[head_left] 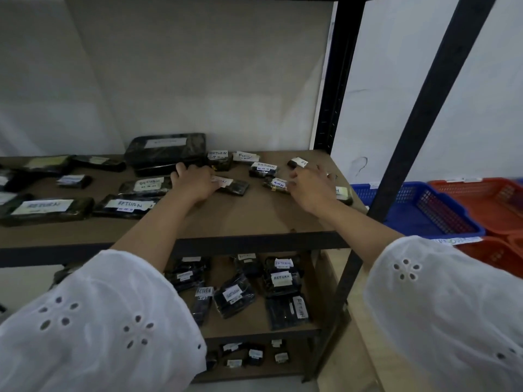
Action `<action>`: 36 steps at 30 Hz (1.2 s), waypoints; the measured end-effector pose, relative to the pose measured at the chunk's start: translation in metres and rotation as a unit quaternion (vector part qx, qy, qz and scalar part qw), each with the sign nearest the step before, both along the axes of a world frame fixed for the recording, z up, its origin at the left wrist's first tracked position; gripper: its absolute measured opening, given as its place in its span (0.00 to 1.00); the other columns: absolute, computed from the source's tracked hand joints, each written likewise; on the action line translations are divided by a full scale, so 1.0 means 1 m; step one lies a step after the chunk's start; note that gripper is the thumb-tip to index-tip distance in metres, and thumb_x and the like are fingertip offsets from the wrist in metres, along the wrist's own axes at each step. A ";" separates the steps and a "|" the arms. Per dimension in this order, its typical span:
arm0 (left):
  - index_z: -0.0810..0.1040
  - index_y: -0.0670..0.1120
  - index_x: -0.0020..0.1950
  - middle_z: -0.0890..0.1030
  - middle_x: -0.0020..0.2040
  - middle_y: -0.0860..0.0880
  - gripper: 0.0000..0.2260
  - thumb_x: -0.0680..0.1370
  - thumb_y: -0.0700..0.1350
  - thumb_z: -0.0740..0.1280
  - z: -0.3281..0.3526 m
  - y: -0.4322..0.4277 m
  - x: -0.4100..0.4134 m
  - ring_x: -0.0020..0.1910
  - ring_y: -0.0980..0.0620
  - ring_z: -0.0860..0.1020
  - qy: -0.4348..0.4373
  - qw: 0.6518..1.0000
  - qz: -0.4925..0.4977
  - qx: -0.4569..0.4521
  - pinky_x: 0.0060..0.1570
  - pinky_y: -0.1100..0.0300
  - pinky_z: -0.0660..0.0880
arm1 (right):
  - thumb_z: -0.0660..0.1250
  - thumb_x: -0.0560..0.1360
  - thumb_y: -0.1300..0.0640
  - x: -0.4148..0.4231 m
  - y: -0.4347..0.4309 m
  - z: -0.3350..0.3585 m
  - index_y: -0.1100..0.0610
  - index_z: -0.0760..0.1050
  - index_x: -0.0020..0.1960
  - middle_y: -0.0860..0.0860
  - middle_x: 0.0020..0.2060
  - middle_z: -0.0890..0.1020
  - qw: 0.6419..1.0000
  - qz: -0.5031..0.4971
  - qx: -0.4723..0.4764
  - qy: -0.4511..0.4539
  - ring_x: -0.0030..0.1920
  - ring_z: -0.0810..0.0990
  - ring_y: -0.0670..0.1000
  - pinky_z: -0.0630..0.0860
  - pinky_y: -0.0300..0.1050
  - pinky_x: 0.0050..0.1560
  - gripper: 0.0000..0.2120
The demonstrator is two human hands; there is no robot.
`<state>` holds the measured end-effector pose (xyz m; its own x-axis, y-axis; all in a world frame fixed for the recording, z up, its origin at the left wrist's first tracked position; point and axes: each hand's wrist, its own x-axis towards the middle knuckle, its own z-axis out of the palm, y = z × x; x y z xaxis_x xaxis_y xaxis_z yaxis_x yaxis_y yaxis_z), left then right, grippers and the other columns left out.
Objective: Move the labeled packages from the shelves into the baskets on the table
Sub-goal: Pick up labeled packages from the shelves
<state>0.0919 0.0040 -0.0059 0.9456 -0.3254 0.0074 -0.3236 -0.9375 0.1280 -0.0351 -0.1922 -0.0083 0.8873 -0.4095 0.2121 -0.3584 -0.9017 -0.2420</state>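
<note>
Several black labeled packages marked RETURN lie on the brown upper shelf (254,219). My left hand (195,181) reaches over the shelf, and its fingers curl onto the left end of a small package (236,186) with a white label. My right hand (311,189) hovers farther right with fingers spread; its fingertips touch another small package (276,183). One more small package (345,195) lies partly hidden behind that hand. The blue basket (418,206) and the orange basket (481,198) stand to the right, beyond the shelf.
A large package (165,149) lies at the back of the shelf behind my left hand. Further packages cover the lower shelf (254,321) and the bottom one. Black uprights (424,108) stand between the shelf and the baskets. Another orange basket (495,254) sits nearer.
</note>
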 end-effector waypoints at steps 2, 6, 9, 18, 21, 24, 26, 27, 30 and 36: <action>0.66 0.52 0.71 0.67 0.71 0.42 0.22 0.79 0.59 0.59 0.003 0.003 0.003 0.71 0.38 0.56 0.039 0.999 -0.002 -0.019 0.66 0.49 0.57 | 0.58 0.79 0.49 0.003 -0.003 -0.001 0.56 0.73 0.64 0.57 0.65 0.71 1.000 -0.004 -0.006 0.020 0.68 0.62 0.59 0.60 0.57 0.67 0.18; 0.63 0.53 0.72 0.64 0.71 0.40 0.29 0.74 0.57 0.69 0.008 0.007 0.000 0.70 0.37 0.59 0.026 0.997 0.003 -0.075 0.67 0.47 0.57 | 0.57 0.79 0.45 0.008 -0.004 -0.004 0.56 0.73 0.65 0.58 0.67 0.68 0.997 -0.008 -0.037 0.065 0.69 0.60 0.60 0.57 0.58 0.69 0.20; 0.67 0.50 0.70 0.66 0.67 0.40 0.31 0.70 0.47 0.75 0.008 0.013 -0.009 0.64 0.40 0.69 0.038 0.973 0.002 -0.228 0.64 0.50 0.65 | 0.56 0.79 0.43 0.011 -0.003 -0.006 0.55 0.74 0.63 0.58 0.68 0.68 0.994 -0.008 -0.052 0.093 0.70 0.60 0.60 0.55 0.60 0.69 0.21; 0.75 0.45 0.61 0.77 0.54 0.45 0.17 0.74 0.35 0.69 0.008 0.033 -0.044 0.47 0.57 0.76 0.113 0.853 0.012 -0.510 0.38 0.71 0.72 | 0.68 0.74 0.51 0.006 0.007 -0.009 0.52 0.72 0.58 0.53 0.54 0.80 0.992 0.015 0.078 -0.095 0.60 0.73 0.57 0.61 0.57 0.64 0.14; 0.76 0.46 0.59 0.77 0.56 0.43 0.14 0.76 0.34 0.66 0.012 0.039 -0.063 0.51 0.51 0.77 0.127 0.808 0.050 -0.574 0.45 0.65 0.76 | 0.70 0.73 0.58 -0.004 0.015 -0.003 0.56 0.71 0.57 0.53 0.53 0.80 0.949 0.065 0.252 -0.177 0.52 0.77 0.51 0.72 0.46 0.54 0.15; 0.75 0.48 0.57 0.77 0.54 0.46 0.13 0.77 0.33 0.63 0.018 0.047 -0.091 0.52 0.49 0.78 0.153 0.736 0.108 -0.651 0.45 0.59 0.77 | 0.71 0.73 0.59 -0.024 0.024 0.003 0.56 0.70 0.55 0.52 0.53 0.77 0.878 0.104 0.414 -0.217 0.44 0.77 0.49 0.77 0.41 0.43 0.14; 0.76 0.49 0.56 0.78 0.51 0.46 0.13 0.78 0.33 0.62 0.020 0.051 -0.114 0.50 0.50 0.78 0.149 0.710 0.123 -0.677 0.40 0.61 0.77 | 0.69 0.75 0.58 -0.044 0.029 0.005 0.55 0.69 0.53 0.53 0.54 0.78 0.817 0.133 0.524 -0.200 0.34 0.80 0.48 0.77 0.36 0.33 0.11; 0.76 0.50 0.56 0.78 0.51 0.46 0.13 0.78 0.34 0.62 0.021 0.052 -0.126 0.49 0.50 0.79 0.144 0.701 0.126 -0.686 0.38 0.61 0.77 | 0.68 0.76 0.58 -0.056 0.029 0.006 0.54 0.69 0.53 0.54 0.54 0.78 0.786 0.150 0.570 -0.185 0.30 0.80 0.47 0.77 0.37 0.31 0.09; 0.77 0.51 0.56 0.77 0.54 0.46 0.13 0.79 0.35 0.61 0.019 0.050 -0.170 0.51 0.50 0.78 0.137 0.681 0.134 -0.706 0.39 0.61 0.77 | 0.65 0.78 0.57 -0.096 0.023 0.006 0.55 0.70 0.55 0.55 0.51 0.78 0.739 0.183 0.632 -0.144 0.27 0.77 0.46 0.79 0.41 0.31 0.08; 0.78 0.53 0.52 0.78 0.52 0.46 0.14 0.79 0.35 0.60 -0.003 0.017 -0.283 0.48 0.51 0.78 0.135 0.637 0.155 -0.743 0.39 0.60 0.76 | 0.58 0.81 0.60 -0.193 -0.016 0.001 0.53 0.72 0.51 0.54 0.40 0.75 0.733 0.216 0.639 -0.092 0.25 0.69 0.47 0.68 0.40 0.28 0.06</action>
